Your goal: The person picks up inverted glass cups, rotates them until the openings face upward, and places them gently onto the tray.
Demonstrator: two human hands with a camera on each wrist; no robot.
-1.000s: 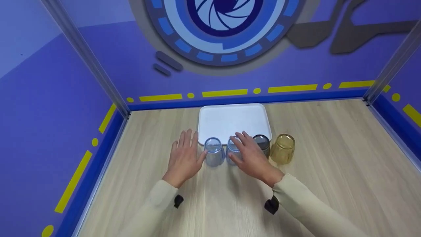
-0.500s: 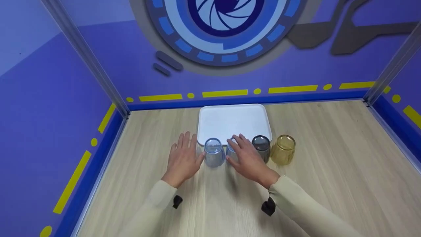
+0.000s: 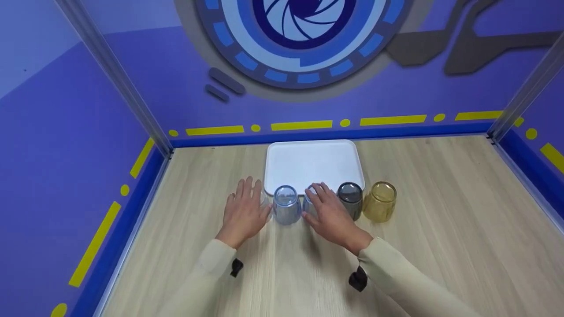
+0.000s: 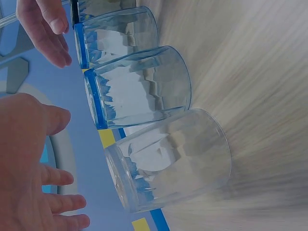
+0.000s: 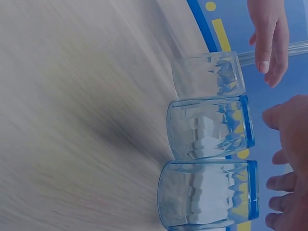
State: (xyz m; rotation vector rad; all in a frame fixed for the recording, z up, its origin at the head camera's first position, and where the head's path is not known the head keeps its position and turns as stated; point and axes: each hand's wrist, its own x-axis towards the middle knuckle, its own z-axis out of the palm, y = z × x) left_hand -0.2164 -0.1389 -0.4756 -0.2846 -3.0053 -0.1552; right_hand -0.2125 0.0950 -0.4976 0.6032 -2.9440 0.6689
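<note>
A row of upside-down glasses stands on the table. My left hand is over the clear glass at the row's left end, mostly hiding it in the head view. To its right stands a blue glass. My right hand hovers by a second blue glass, covering part of it. In both wrist views the fingers are spread and apart from the glasses, holding nothing. Further right come a dark grey glass and an amber glass.
Just behind the row lies a white tray. Its front edge is close to the glasses. Printed blue-purple panels wall in the wooden table at the back and both sides.
Both hands have drifted slightly towards me and to the left, uncovering more of the dark grey glass. The glasses and tray stay in place.
</note>
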